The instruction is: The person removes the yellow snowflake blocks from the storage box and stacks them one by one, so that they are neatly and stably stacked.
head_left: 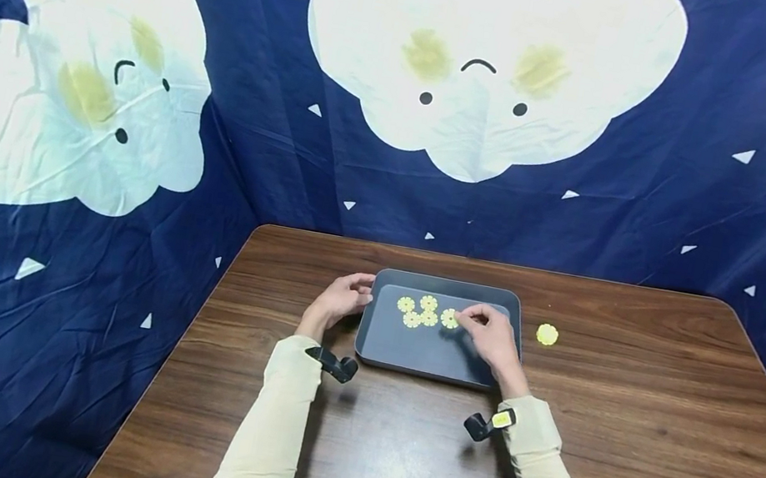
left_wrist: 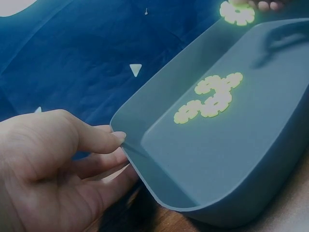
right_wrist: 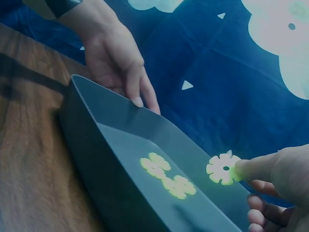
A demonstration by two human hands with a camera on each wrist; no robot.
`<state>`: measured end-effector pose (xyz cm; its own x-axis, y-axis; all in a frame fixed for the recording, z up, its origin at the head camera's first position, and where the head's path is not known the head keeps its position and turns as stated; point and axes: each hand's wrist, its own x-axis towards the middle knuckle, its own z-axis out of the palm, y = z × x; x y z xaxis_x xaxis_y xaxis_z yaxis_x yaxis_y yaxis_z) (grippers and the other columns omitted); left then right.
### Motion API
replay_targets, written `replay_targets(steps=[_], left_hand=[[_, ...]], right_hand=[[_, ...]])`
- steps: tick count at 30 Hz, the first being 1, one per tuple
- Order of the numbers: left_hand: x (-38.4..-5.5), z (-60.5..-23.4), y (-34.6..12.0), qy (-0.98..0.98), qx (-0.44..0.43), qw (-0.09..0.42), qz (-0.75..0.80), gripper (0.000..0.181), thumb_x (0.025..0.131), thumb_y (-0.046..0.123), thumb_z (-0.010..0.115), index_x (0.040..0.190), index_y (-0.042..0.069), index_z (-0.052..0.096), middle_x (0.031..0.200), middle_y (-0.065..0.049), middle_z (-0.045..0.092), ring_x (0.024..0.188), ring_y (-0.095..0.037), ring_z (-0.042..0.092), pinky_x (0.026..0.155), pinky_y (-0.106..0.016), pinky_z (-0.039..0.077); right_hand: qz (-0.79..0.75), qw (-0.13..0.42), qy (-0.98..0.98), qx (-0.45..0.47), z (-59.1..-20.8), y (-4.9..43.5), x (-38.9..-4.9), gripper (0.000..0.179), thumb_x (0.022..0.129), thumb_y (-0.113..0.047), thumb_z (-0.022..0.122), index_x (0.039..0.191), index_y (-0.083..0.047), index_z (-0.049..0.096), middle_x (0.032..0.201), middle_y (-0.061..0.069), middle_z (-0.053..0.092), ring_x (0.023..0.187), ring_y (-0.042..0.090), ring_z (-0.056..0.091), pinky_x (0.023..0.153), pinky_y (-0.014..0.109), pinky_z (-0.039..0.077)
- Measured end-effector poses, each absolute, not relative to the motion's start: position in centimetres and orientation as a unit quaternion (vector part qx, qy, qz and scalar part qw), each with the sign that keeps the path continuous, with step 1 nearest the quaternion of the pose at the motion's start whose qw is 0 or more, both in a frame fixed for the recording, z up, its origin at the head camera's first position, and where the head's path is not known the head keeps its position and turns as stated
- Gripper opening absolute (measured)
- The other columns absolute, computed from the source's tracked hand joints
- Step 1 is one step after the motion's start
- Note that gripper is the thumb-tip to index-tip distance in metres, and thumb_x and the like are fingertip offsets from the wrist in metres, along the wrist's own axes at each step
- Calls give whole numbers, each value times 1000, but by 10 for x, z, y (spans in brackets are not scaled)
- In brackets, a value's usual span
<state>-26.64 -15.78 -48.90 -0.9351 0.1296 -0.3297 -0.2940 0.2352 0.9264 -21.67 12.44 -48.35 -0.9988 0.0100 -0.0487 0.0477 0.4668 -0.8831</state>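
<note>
My right hand (head_left: 497,341) pinches a yellow flower-shaped disc (right_wrist: 222,169) between thumb and fingertips. The disc has notched edges and a small centre hole. It is held up above the grey tray (head_left: 395,347), near the far wall in the right wrist view. Several more yellow flower-shaped discs (left_wrist: 212,104) lie close together on the tray floor, toward its far left. My left hand (head_left: 341,300) holds the tray's left rim, with the thumb on the edge and the other fingers outside the wall.
Right of the tray, another yellow scalloped disc (head_left: 547,334) lies on the brown wooden table (head_left: 622,448). A dark blue cloth (head_left: 264,84) with white clouds hangs behind the table and at its sides. Black cameras are strapped to both wrists.
</note>
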Motion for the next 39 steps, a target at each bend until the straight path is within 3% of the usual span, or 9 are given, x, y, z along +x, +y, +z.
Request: replay_targets(steps=[14,32,39], left_hand=[[-265,-487,-158,760,-58,177,622,52,92,-7,53,141,5,44,130,-23,49,117,-27,50,106,-42,45],[-265,-487,-158,762,-57,180,619,51,93,-6,53,142,6,44,131,-22,48,119,-27,49,106,-42,44],[-266,-488,-158,760,-57,179,622,52,92,-6,53,142,5,43,130,-22,48,118,-26,49,107,-42,44]], right_hand=[[-518,-8,854,53,-475,158,-222,26,89,-31,68,98,-7,68,96,6,64,82,16,50,69,25,42],[-515,-43,846,132,-479,207,-221,31,89,-30,67,102,-2,66,83,-6,56,78,10,48,66,20,41],[-507,-43,846,159,-484,223,-219,34,90,-33,65,103,-2,65,87,-3,58,75,9,47,59,20,42]])
